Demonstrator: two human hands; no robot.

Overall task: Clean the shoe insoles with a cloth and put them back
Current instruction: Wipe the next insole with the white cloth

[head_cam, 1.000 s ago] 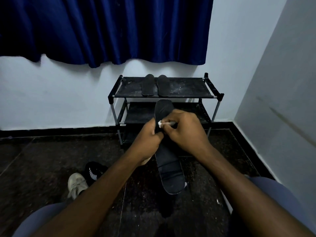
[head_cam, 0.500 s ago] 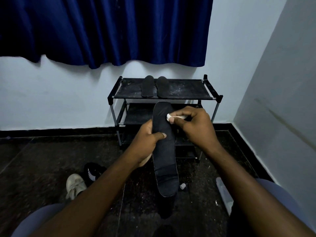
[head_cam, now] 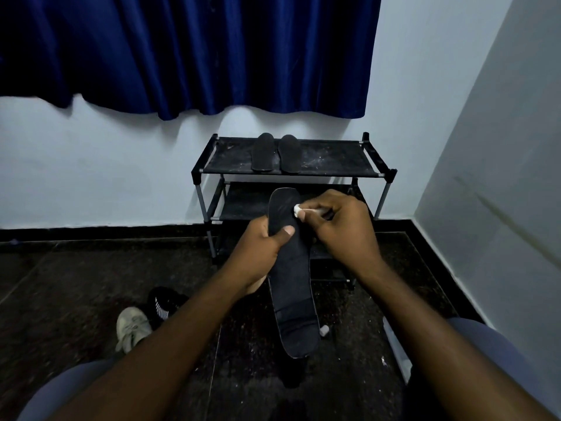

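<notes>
A long black insole (head_cam: 292,287) stands nearly upright in front of me, toe end up. My left hand (head_cam: 260,244) grips its left edge, thumb across the front. My right hand (head_cam: 340,226) pinches a small white wad of cloth (head_cam: 298,210) against the insole's upper right part. Two more black insoles (head_cam: 277,152) lie side by side on the top shelf of the black shoe rack (head_cam: 321,174).
A beige shoe (head_cam: 132,328) and a black shoe (head_cam: 165,302) lie on the dark floor at the left. A small white cap (head_cam: 324,330) and a clear bottle (head_cam: 396,346) lie on the floor at the right. Walls close the back and right; blue curtain (head_cam: 188,50) above.
The insole has tilted more upright. My right hand with the cloth has moved from the insole's middle up toward the toe end.
</notes>
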